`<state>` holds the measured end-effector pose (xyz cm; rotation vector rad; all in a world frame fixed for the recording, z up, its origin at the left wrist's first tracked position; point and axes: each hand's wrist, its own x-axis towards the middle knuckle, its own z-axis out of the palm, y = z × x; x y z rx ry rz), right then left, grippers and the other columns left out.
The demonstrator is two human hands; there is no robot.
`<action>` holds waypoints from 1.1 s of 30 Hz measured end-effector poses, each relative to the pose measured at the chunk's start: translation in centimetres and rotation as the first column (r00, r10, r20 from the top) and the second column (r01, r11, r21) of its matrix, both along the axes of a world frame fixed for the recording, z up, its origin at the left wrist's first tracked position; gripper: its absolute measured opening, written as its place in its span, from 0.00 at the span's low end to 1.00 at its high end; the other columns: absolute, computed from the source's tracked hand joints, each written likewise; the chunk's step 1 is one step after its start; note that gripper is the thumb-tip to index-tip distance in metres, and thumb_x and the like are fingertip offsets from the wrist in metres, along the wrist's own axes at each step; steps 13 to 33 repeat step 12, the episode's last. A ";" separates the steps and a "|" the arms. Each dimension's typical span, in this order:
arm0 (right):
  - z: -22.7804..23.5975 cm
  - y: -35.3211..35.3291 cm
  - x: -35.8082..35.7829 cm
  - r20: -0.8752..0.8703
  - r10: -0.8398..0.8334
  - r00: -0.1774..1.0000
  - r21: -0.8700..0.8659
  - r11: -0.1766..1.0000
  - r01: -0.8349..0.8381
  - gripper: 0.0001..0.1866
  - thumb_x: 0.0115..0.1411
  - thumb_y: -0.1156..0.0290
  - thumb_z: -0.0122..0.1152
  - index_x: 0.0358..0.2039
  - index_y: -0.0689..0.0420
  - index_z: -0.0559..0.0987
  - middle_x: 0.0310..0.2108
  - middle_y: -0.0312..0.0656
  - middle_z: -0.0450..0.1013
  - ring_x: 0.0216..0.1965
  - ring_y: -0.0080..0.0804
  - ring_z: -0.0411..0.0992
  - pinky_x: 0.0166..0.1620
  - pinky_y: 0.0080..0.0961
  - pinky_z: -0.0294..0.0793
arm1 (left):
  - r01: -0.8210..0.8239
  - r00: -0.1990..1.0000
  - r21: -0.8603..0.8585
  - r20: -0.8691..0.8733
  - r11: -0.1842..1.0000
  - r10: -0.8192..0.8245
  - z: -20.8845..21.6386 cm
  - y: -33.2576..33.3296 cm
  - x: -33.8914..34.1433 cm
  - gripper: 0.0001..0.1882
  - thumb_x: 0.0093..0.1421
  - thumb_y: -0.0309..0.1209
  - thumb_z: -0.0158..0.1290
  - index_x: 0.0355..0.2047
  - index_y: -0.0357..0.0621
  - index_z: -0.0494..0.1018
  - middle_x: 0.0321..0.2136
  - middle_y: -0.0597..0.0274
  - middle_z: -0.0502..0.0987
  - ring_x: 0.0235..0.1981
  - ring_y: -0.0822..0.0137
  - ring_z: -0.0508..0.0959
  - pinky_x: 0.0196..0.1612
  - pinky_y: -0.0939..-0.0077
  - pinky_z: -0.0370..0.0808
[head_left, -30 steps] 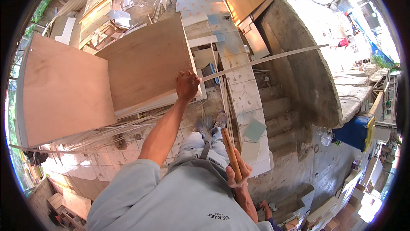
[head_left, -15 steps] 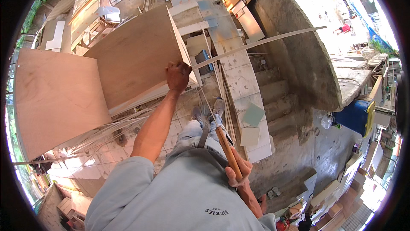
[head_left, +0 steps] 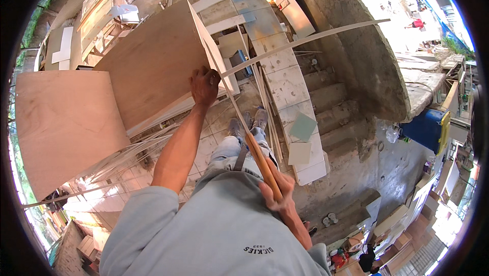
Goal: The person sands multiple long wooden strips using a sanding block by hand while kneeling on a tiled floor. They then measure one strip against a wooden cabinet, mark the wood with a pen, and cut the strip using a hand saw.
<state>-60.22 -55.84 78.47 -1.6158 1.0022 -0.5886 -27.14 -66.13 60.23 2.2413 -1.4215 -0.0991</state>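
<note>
My left hand [head_left: 205,86] is closed at the near corner of a large brown plywood panel [head_left: 153,67]. Its fingers hold the end of a long, thin pale strip [head_left: 305,40], which stretches far out to the right. Lower down, my right hand [head_left: 278,190] is wrapped round the straight wooden handle of a handsaw [head_left: 261,160]. The saw's narrow blade points up and away, crossing the strip right beside my left fingers. Whether its teeth touch the strip cannot be made out.
A second plywood sheet [head_left: 69,128] adjoins the panel on the left. Loose strips lie on the tiled floor around my feet. Concrete steps [head_left: 326,97] and a curved concrete wall [head_left: 351,36] stand to the right, with a blue bin [head_left: 425,130] beyond.
The saw has slid forward, its blade now reaching past my left hand. My right hand has moved up and slightly left with it. The left hand keeps hold of the strip.
</note>
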 end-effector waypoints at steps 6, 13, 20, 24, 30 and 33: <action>2.4 1.0 -3.4 -0.001 0.016 1.000 -0.106 0.994 -0.016 0.33 0.55 0.71 0.61 0.60 0.74 0.69 0.36 0.54 0.80 0.28 0.37 0.79 0.34 0.26 0.76 | 0.014 1.000 -0.061 -0.004 0.998 -0.014 0.8 0.0 -0.8 0.09 0.58 0.41 0.56 0.28 0.53 0.80 0.32 0.64 0.75 0.43 0.55 0.71 0.45 0.55 0.64; -1.2 -4.2 5.1 -0.081 0.014 0.997 0.146 0.989 -0.002 0.33 0.58 0.69 0.61 0.62 0.69 0.68 0.40 0.58 0.80 0.39 0.44 0.82 0.42 0.21 0.76 | 0.035 0.999 0.027 -0.029 0.999 -0.034 0.7 -0.1 -0.3 0.10 0.58 0.44 0.57 0.29 0.54 0.81 0.36 0.64 0.76 0.46 0.57 0.70 0.46 0.55 0.63; -1.2 -4.2 5.1 -0.081 0.014 0.997 0.146 0.989 -0.002 0.33 0.58 0.69 0.61 0.62 0.69 0.68 0.40 0.58 0.80 0.39 0.44 0.82 0.42 0.21 0.76 | 0.035 0.999 0.027 -0.029 0.999 -0.034 0.7 -0.1 -0.3 0.10 0.58 0.44 0.57 0.29 0.54 0.81 0.36 0.64 0.76 0.46 0.57 0.70 0.46 0.55 0.63; -1.2 -4.2 5.1 -0.081 0.014 0.997 0.146 0.989 -0.002 0.33 0.58 0.69 0.61 0.62 0.69 0.68 0.40 0.58 0.80 0.39 0.44 0.82 0.42 0.21 0.76 | 0.035 0.999 0.027 -0.029 0.999 -0.034 0.7 -0.1 -0.3 0.10 0.58 0.44 0.57 0.29 0.54 0.81 0.36 0.64 0.76 0.46 0.57 0.70 0.46 0.55 0.63; -1.2 -4.2 5.1 -0.081 0.014 0.997 0.146 0.989 -0.002 0.33 0.58 0.69 0.61 0.62 0.69 0.68 0.40 0.58 0.80 0.39 0.44 0.82 0.42 0.21 0.76 | 0.035 0.999 0.027 -0.029 0.999 -0.034 0.7 -0.1 -0.3 0.10 0.58 0.44 0.57 0.29 0.54 0.81 0.36 0.64 0.76 0.46 0.57 0.70 0.46 0.55 0.63; -1.2 -4.2 5.1 -0.081 0.014 0.997 0.146 0.989 -0.002 0.33 0.58 0.69 0.61 0.62 0.69 0.68 0.40 0.58 0.80 0.39 0.44 0.82 0.42 0.21 0.76 | 0.035 0.999 0.027 -0.029 0.999 -0.034 0.7 -0.1 -0.3 0.10 0.58 0.44 0.57 0.29 0.54 0.81 0.36 0.64 0.76 0.46 0.57 0.70 0.46 0.55 0.63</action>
